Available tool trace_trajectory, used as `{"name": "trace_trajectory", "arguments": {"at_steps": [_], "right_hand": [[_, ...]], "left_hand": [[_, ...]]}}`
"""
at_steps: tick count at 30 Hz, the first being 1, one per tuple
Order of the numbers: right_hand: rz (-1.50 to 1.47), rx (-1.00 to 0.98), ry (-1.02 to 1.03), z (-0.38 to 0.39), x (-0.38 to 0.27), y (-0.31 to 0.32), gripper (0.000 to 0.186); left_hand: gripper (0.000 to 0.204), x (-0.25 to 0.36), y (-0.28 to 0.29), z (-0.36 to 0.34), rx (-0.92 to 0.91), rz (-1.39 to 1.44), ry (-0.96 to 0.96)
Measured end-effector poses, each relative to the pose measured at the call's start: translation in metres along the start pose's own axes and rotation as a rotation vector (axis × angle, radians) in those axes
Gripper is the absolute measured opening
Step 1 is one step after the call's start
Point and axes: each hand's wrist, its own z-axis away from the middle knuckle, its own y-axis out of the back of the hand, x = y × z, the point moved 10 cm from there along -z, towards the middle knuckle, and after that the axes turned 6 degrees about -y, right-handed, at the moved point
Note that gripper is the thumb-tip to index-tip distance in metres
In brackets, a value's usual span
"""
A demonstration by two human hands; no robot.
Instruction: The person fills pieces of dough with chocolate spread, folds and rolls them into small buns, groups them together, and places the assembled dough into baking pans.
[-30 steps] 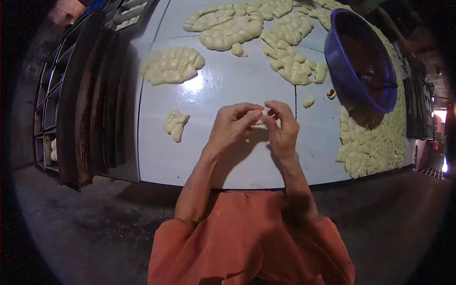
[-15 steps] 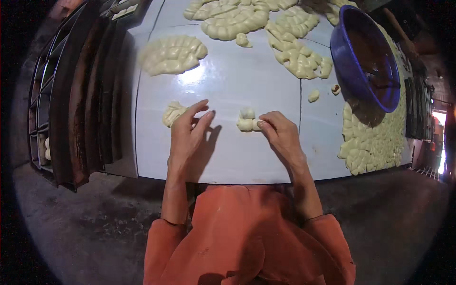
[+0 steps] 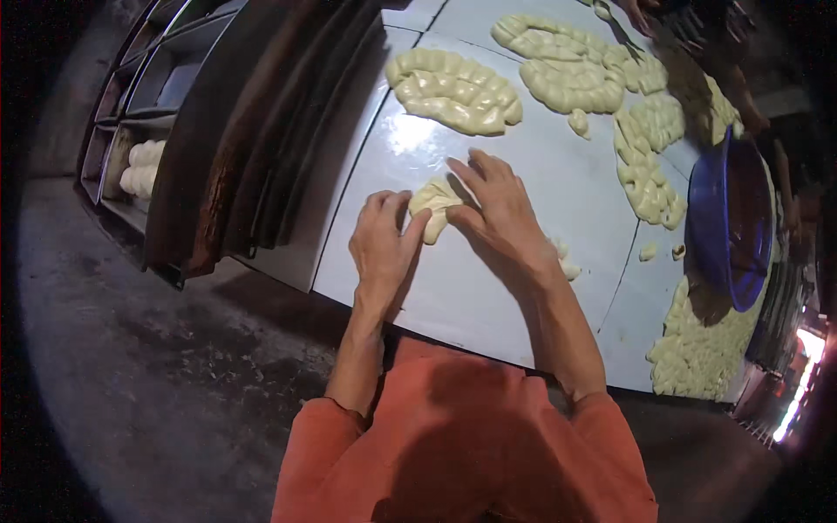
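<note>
A flat, creased piece of pale dough (image 3: 430, 207) lies on the white tabletop between my two hands. My left hand (image 3: 381, 240) grips its left edge, fingers curled and the thumb on the dough. From the other side my right hand (image 3: 501, 209) takes hold of its right edge, the thumb pressed on the surface and the fingers arched above. Part of the dough is hidden by the fingers. Beside my right wrist rests a small rolled dough piece (image 3: 567, 261), partly covered by the forearm.
Dough slabs (image 3: 453, 90) lie across the far tabletop (image 3: 471, 288). To the right, a blue basin (image 3: 708, 218) stands near a broad dough sheet (image 3: 697, 349). Dark metal pans are stacked at the left; one pan (image 3: 131, 196) holds dough rolls. Another person's hand (image 3: 641, 16) shows at the far edge.
My right hand has let go of the small dough roll and moved left to the flat piece. Both hands now touch that piece. The view has turned and shifted left.
</note>
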Motion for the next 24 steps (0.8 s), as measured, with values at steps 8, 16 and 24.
{"name": "trace_trajectory", "arguments": {"at_steps": [8, 16, 24], "right_hand": [[-0.433, -0.296, -0.178, -0.005, 0.035, -0.049, 0.020], [-1.106, -0.406, -0.658, 0.013, 0.035, -0.053, 0.044], [-1.068, -0.299, -0.749, 0.028, 0.051, -0.027, 0.025]], "left_hand": [[0.035, -0.012, -0.007, -0.009, -0.184, 0.145, -0.018], [0.106, 0.037, -0.037, -0.027, -0.423, 0.604, -0.034], [0.040, 0.029, -0.057, -0.018, -0.544, 0.669, 0.125]]}}
